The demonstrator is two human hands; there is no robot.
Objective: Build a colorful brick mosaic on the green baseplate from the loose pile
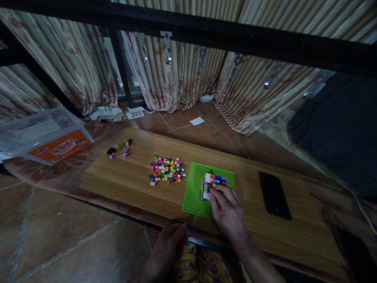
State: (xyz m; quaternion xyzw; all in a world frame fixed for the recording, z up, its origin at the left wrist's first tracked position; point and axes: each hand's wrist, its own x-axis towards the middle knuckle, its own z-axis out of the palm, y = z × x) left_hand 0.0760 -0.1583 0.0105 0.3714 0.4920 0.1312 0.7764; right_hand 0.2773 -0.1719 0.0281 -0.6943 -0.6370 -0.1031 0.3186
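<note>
My right hand (228, 206) is over a multicoloured block of small toy bricks (207, 179). Its thumb and index finger are pinched together at the top of the block, and whatever is between them is too small to tell. That block stands on a bright green studded baseplate (194, 188). Low in front of the wooden board's near edge, my left hand (169, 241) has its fingers curled together; what they hold, if anything, is hidden. A loose pile of small coloured bricks (169, 171) lies left of the baseplate.
Several pink, green and black pieces (119, 147) lie at the left of the wooden board (118, 188). A black phone (274, 195) rests to the right. A clear plastic box (47, 135) with an orange label stands far left. Striped curtains (176, 78) hang behind a dark bar.
</note>
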